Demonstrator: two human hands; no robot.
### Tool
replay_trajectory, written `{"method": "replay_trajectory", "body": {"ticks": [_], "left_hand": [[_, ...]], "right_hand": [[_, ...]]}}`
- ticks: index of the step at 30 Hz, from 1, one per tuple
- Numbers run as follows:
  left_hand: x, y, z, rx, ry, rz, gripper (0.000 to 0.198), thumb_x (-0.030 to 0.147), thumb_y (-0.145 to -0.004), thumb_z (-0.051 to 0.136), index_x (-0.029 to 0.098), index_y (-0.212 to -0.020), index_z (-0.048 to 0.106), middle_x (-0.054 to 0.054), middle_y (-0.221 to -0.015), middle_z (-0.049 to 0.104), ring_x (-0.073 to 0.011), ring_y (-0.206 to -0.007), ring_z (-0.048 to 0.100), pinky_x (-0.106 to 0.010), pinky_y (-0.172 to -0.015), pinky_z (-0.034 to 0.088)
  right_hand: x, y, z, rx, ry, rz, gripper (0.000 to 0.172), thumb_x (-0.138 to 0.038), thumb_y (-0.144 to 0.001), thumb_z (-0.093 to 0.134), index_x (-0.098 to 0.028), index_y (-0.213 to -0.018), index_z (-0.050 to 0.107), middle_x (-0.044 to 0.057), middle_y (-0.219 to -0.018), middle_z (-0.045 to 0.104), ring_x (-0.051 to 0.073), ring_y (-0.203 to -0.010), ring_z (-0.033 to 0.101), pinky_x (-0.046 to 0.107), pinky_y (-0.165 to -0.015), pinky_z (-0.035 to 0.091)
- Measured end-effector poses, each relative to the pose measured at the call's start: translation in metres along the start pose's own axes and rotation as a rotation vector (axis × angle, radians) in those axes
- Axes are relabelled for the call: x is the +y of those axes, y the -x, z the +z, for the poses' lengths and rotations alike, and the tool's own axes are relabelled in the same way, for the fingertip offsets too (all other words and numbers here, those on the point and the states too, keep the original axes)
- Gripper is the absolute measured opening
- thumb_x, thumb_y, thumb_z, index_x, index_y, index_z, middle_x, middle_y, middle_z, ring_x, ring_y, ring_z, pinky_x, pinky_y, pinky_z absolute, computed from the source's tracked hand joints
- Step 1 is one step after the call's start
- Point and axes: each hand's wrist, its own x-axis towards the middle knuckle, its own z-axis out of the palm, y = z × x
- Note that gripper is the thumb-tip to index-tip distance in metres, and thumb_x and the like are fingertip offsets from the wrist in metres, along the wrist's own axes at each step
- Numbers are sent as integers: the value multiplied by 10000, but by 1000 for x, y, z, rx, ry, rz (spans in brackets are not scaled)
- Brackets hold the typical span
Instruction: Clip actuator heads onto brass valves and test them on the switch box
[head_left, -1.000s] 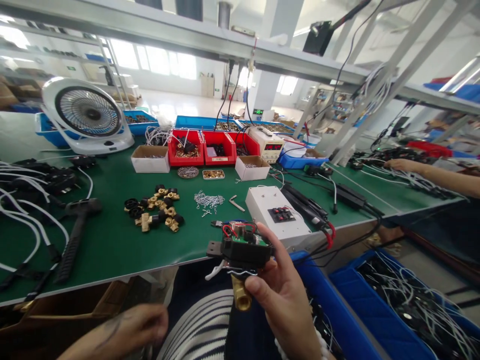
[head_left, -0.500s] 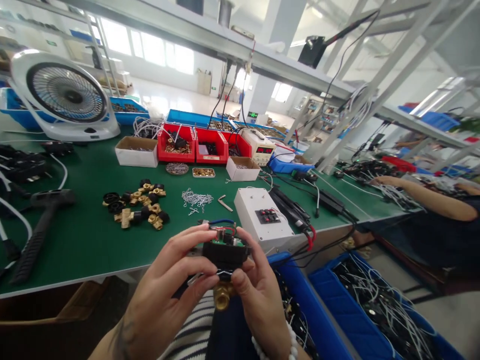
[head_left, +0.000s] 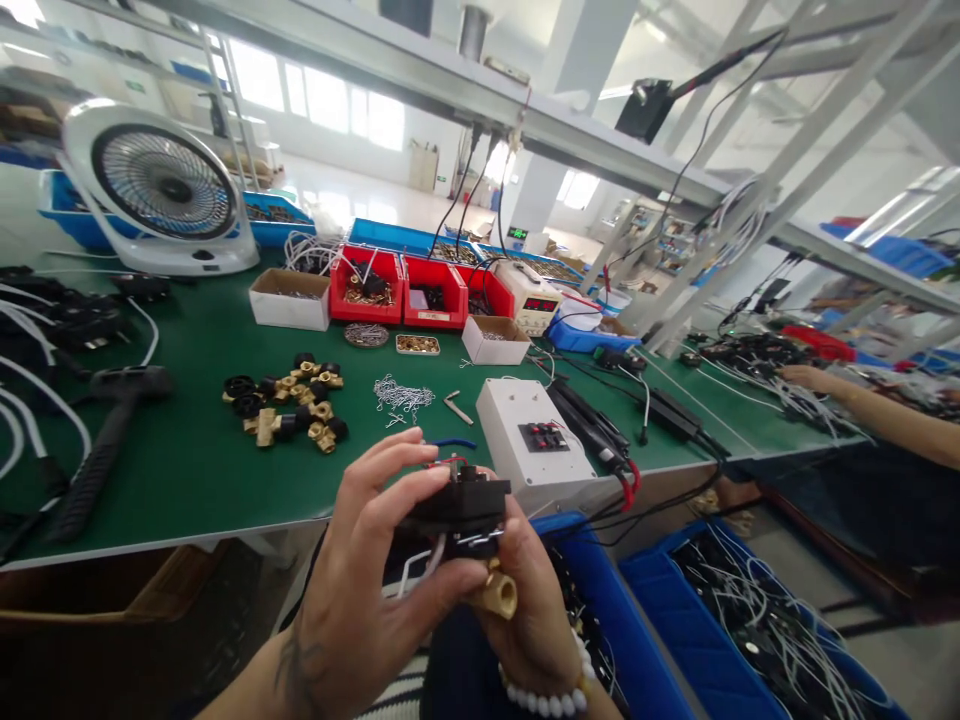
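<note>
Near the table's front edge, a black device (head_left: 465, 505) with red and blue wires on top is gripped between both hands. My left hand (head_left: 375, 560) wraps its left side, fingers over the top and thumb underneath by a brass fitting (head_left: 498, 594). On the right side, my right hand (head_left: 529, 590) holds the same device, its thumb against the black body and its other fingers mostly hidden. A white cable (head_left: 412, 570) shows beside the left palm. Beyond the hands lie a pile of metal clips (head_left: 403, 395) and several brass valves (head_left: 289, 400).
A hammer (head_left: 112, 440) lies at the left near a fan (head_left: 169, 190). Red bins (head_left: 435, 295) and white boxes (head_left: 290, 298) line the back. A white switch box (head_left: 532, 435) stands to the right. Blue crates (head_left: 675, 600) sit below. Another person's arm (head_left: 877, 405) reaches in at far right.
The device has turned and tilted in my hands, its brass fitting swinging to the right. My left thumb has moved right, under the device. The whole view has shifted slightly.
</note>
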Motion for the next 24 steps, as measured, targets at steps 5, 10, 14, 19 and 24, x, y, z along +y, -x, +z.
{"method": "replay_trajectory", "body": {"ticks": [5,10,14,19,24], "left_hand": [[1,3,-7,-60,-6,-25,740,512,-839,727,254,-1448,396,-143,-1474,445,-308,-1432,419,-466,-1192,400],[5,-2,-7,-77,28,-2,770,552,-817,715,255,-1456,403,-144,-1440,487,-308,-1414,447,-458,-1199,400],[7,0,-7,-64,79,-16,815,557,-786,741,303,-1479,395,-128,-1419,524,-323,-1392,480,-477,-1188,415],[4,6,-2,-46,299,-350,861,641,-782,718,315,-1509,390,-122,-1536,480,-346,-1406,482,-469,-1168,425],[-11,0,10,-80,849,-1036,655,573,-816,728,163,-1306,585,-138,-1236,726,-329,-1122,702,-404,-974,567]], "right_hand": [[-1,-1,3,-69,6,83,496,-633,-847,659,-272,-1186,694,95,-1096,753,261,-1022,718,423,-930,578],[-1,-1,5,-73,67,95,517,-696,-807,652,-276,-1098,735,89,-1005,763,275,-1064,694,449,-944,568],[-2,-2,5,-65,73,91,524,-723,-751,688,-294,-1045,752,82,-948,767,285,-1053,699,444,-931,574],[1,4,-3,-9,140,-52,640,-664,-769,722,-325,-1303,626,79,-1145,752,284,-994,734,433,-869,603],[-19,-14,-18,-187,754,-190,678,-452,-802,796,-309,-1408,528,46,-1171,758,225,-1028,736,352,-908,581]]}}
